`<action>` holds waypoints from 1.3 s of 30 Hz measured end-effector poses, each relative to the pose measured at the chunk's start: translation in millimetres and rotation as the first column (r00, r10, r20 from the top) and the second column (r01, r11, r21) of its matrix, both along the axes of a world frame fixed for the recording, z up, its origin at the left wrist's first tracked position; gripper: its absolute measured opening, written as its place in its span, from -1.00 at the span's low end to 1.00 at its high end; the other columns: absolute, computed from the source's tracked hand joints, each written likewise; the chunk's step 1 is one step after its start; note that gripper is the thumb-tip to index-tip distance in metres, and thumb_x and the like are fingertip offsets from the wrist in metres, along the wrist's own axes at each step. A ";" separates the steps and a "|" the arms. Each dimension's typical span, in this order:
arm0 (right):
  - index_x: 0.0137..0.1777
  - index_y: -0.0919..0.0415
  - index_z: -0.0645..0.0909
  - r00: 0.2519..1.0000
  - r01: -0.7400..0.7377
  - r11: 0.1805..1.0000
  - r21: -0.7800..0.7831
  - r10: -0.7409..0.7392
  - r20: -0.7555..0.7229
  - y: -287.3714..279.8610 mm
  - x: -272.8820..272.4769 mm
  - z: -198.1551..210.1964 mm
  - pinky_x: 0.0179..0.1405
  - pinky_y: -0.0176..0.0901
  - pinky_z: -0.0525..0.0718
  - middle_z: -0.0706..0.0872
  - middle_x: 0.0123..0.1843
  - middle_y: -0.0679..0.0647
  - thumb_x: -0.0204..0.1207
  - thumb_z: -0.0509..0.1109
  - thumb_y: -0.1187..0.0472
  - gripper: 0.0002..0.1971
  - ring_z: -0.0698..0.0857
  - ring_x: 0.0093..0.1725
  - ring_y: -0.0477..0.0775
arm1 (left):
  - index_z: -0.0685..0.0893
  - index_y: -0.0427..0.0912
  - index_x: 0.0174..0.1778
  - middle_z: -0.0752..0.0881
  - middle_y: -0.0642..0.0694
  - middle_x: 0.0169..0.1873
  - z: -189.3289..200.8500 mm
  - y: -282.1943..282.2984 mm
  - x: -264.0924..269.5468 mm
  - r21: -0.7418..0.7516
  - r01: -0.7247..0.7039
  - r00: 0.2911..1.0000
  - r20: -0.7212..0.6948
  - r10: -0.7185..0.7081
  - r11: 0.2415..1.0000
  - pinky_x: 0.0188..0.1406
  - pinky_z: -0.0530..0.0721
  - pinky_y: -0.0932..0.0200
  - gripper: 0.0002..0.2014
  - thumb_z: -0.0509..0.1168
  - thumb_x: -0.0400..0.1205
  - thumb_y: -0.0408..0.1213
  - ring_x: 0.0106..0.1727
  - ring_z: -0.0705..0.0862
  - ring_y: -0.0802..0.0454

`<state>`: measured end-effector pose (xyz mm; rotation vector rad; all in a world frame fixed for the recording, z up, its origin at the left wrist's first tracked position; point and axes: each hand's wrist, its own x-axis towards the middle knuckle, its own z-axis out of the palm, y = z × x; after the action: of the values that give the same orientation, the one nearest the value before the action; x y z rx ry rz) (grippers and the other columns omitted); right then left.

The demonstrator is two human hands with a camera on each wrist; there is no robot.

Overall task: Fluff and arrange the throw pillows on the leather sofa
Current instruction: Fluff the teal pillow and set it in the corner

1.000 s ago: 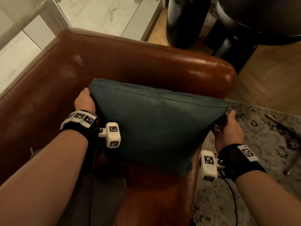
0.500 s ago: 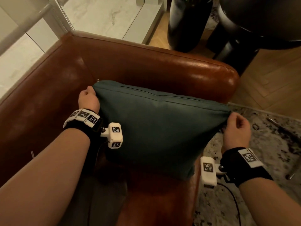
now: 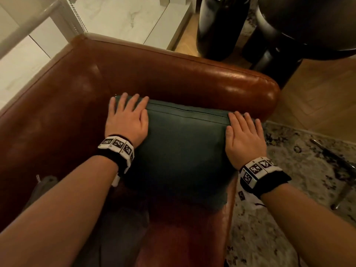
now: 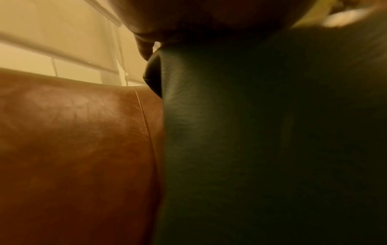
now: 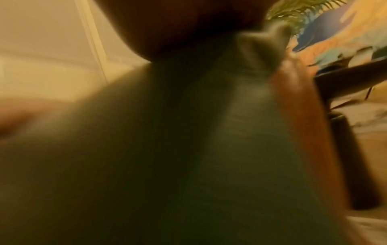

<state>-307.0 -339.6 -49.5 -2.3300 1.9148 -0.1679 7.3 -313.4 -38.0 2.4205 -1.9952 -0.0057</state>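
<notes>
A dark teal throw pillow (image 3: 183, 151) leans against the armrest of the brown leather sofa (image 3: 192, 81). My left hand (image 3: 126, 116) lies flat on the pillow's upper left corner, fingers straight. On the upper right corner my right hand (image 3: 244, 132) presses flat, fingers reaching over the top edge. In the left wrist view the pillow (image 4: 261, 140) fills the right half beside the sofa leather (image 4: 73, 140). The right wrist view is blurred; the pillow (image 5: 188, 157) fills it, one corner sticking up.
A patterned rug (image 3: 298, 170) covers the floor right of the sofa, with wood flooring (image 3: 317, 93) beyond. Dark round furniture legs (image 3: 221, 27) stand behind the armrest. White wall panels (image 3: 28, 60) run behind the sofa's back. Grey fabric (image 3: 44, 185) lies on the seat at lower left.
Both hands left the pillow's side corners and now press flat on its front face near the top. The pillow has been pushed back toward the armrest.
</notes>
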 end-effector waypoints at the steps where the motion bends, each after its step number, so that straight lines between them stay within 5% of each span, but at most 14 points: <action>1: 0.71 0.07 0.13 1.000 0.015 0.999 -0.032 -0.015 0.003 2.6 1.3 4.3 0.70 0.12 -0.11 0.19 0.73 0.01 0.74 -0.24 -0.08 -0.42 0.04 0.73 0.05 | 0.23 0.09 0.68 0.29 -0.04 0.67 2.2 6.0 5.3 -0.036 -0.042 0.999 -0.016 0.041 0.998 0.68 -0.03 -0.28 -0.43 -0.23 0.71 0.02 0.71 0.10 -0.19; 3: 0.72 0.09 0.11 0.999 -0.018 0.994 -0.105 0.021 0.034 14.2 26.9 14.4 0.70 0.14 -0.12 0.15 0.74 0.01 0.76 -0.17 -0.05 -0.44 0.00 0.73 0.03 | 0.23 0.03 0.68 0.21 -0.07 0.70 4.9 19.9 -10.6 -0.142 -0.053 0.998 -0.049 0.046 0.989 0.68 -0.07 -0.29 -0.43 -0.17 0.71 -0.01 0.73 0.03 -0.21; 5: 0.71 0.11 0.16 0.979 -0.182 0.968 -0.173 0.195 0.058 32.0 62.6 13.6 0.69 0.15 -0.06 0.19 0.73 0.03 0.75 -0.08 -0.03 -0.45 0.05 0.73 0.05 | 0.23 0.01 0.69 0.17 -0.07 0.71 -7.0 38.8 -45.8 -0.204 0.105 0.992 -0.045 -0.117 0.973 0.67 -0.07 -0.31 -0.42 -0.06 0.69 -0.05 0.73 0.03 -0.22; 8: 0.72 0.06 0.15 0.902 -0.432 0.886 -0.168 0.429 -0.058 45.8 80.5 -12.5 0.69 0.18 0.00 0.19 0.73 0.05 0.73 0.01 -0.08 -0.42 0.07 0.73 0.10 | 0.16 0.05 0.71 0.11 -0.02 0.73 -38.6 59.6 -69.8 -0.138 0.286 0.958 0.003 -0.288 0.948 0.68 -0.07 -0.31 -0.41 -0.01 0.70 -0.02 0.74 0.00 -0.16; 14: 0.74 -0.03 -0.06 0.946 -0.285 0.954 -0.093 0.264 -0.188 29.8 -22.9 -31.8 0.70 0.15 -0.12 -0.02 0.77 -0.01 0.72 -0.16 -0.16 -0.39 -0.12 0.74 0.05 | -0.14 0.21 0.71 -0.12 0.02 0.74 -52.9 58.8 -7.0 -0.166 -0.191 0.971 -0.177 0.162 0.967 0.67 -0.08 -0.33 -0.40 -0.14 0.73 -0.01 0.74 -0.15 -0.19; 17: 0.74 0.04 -0.07 0.969 -0.224 0.965 -0.139 0.206 -0.133 44.3 -15.6 -23.7 0.70 0.17 -0.16 -0.06 0.77 0.05 0.72 -0.16 -0.13 -0.38 -0.18 0.73 0.05 | -0.14 0.10 0.73 -0.16 -0.07 0.74 -42.9 63.3 -30.1 -0.233 -0.239 0.962 -0.188 0.197 0.943 0.68 -0.12 -0.33 -0.37 -0.11 0.73 -0.03 0.73 -0.17 -0.27; 19: 0.73 0.11 0.01 0.944 -0.331 0.921 -0.207 0.322 -0.075 57.6 22.0 -18.9 0.69 0.18 -0.12 -0.08 0.75 0.07 0.70 -0.03 -0.10 -0.36 -0.14 0.73 0.06 | -0.03 0.05 0.74 -0.07 -0.10 0.74 -42.7 63.8 -57.9 -0.297 -0.078 0.990 -0.136 0.039 0.952 0.68 -0.17 -0.29 -0.35 -0.03 0.69 -0.06 0.73 -0.13 -0.29; 21: 0.73 0.12 0.10 0.872 -0.488 0.834 -0.258 0.481 -0.093 67.1 57.4 -27.6 0.69 0.22 -0.06 0.00 0.74 0.07 0.70 0.04 -0.08 -0.37 -0.04 0.74 0.10 | 0.05 0.06 0.73 0.03 -0.06 0.73 -50.1 62.1 -74.1 -0.294 0.137 0.987 -0.045 -0.157 0.946 0.69 -0.13 -0.25 -0.37 0.02 0.70 -0.09 0.74 -0.05 -0.24; 25: 0.73 0.11 0.09 0.755 -0.652 0.728 -0.212 0.599 -0.265 69.3 35.4 -70.4 0.70 0.16 -0.01 0.09 0.75 0.11 0.73 0.06 -0.10 -0.38 0.02 0.73 0.13 | -0.03 0.10 0.74 0.00 0.00 0.74 -56.7 49.3 -51.6 -0.211 0.227 0.973 -0.003 -0.232 0.951 0.70 -0.07 -0.19 -0.40 -0.06 0.74 -0.08 0.75 -0.06 -0.14; 29: 0.74 0.10 -0.02 0.414 -0.860 0.508 0.048 0.750 -0.516 83.2 -65.9 -107.1 0.70 0.17 -0.17 -0.03 0.77 0.10 0.65 0.25 0.07 -0.26 -0.11 0.74 0.19 | -0.11 0.13 0.73 -0.05 0.03 0.74 -54.0 41.9 -51.5 -0.203 0.226 0.973 0.004 -0.230 0.953 0.71 -0.09 -0.18 -0.41 -0.10 0.76 -0.05 0.75 -0.09 -0.12; 31: 0.74 0.11 -0.01 0.333 -0.874 0.469 0.128 0.770 -0.544 88.8 -91.8 -109.0 0.69 0.23 -0.20 -0.01 0.77 0.12 0.54 0.31 0.16 -0.18 -0.09 0.73 0.23 | -0.13 0.15 0.73 -0.07 0.04 0.74 -55.0 41.1 -55.2 -0.202 0.200 0.979 0.000 -0.204 0.959 0.71 -0.12 -0.18 -0.42 -0.12 0.77 -0.03 0.75 -0.12 -0.12; 35: 0.57 0.10 0.47 0.460 -0.888 0.421 -0.185 0.803 -0.378 90.6 -36.6 -72.6 0.58 0.24 0.25 0.60 0.48 0.16 0.62 0.19 0.05 -0.49 0.46 0.51 0.24 | -0.14 0.15 0.73 -0.07 0.05 0.74 -54.2 41.7 -52.3 -0.194 0.209 0.977 -0.005 -0.214 0.958 0.71 -0.10 -0.19 -0.43 -0.14 0.78 -0.03 0.75 -0.11 -0.11; 37: 0.59 0.10 0.45 0.654 -0.744 0.554 -0.373 0.716 -0.244 79.1 8.5 -57.1 0.60 0.25 0.28 0.50 0.57 0.14 0.66 0.20 0.07 -0.51 0.38 0.61 0.21 | -0.14 0.14 0.73 -0.07 0.05 0.74 -51.1 42.2 -51.0 -0.182 0.224 0.973 -0.014 -0.231 0.957 0.71 -0.10 -0.19 -0.43 -0.14 0.78 -0.03 0.75 -0.11 -0.11; 39: 0.67 0.12 0.28 0.738 -0.672 0.655 -0.347 0.631 -0.239 75.4 29.5 -67.1 0.66 0.24 0.14 0.26 0.70 0.11 0.72 0.16 0.01 -0.46 0.17 0.70 0.18 | -0.14 0.14 0.73 -0.08 0.05 0.74 -48.7 43.3 -49.1 -0.168 0.236 0.970 -0.016 -0.242 0.957 0.71 -0.11 -0.18 -0.43 -0.15 0.78 -0.03 0.75 -0.12 -0.11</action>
<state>-277.5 -264.3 -116.7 -3.2029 0.9867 -0.4226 -41.8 -270.1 -86.7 2.0550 -2.1636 0.1097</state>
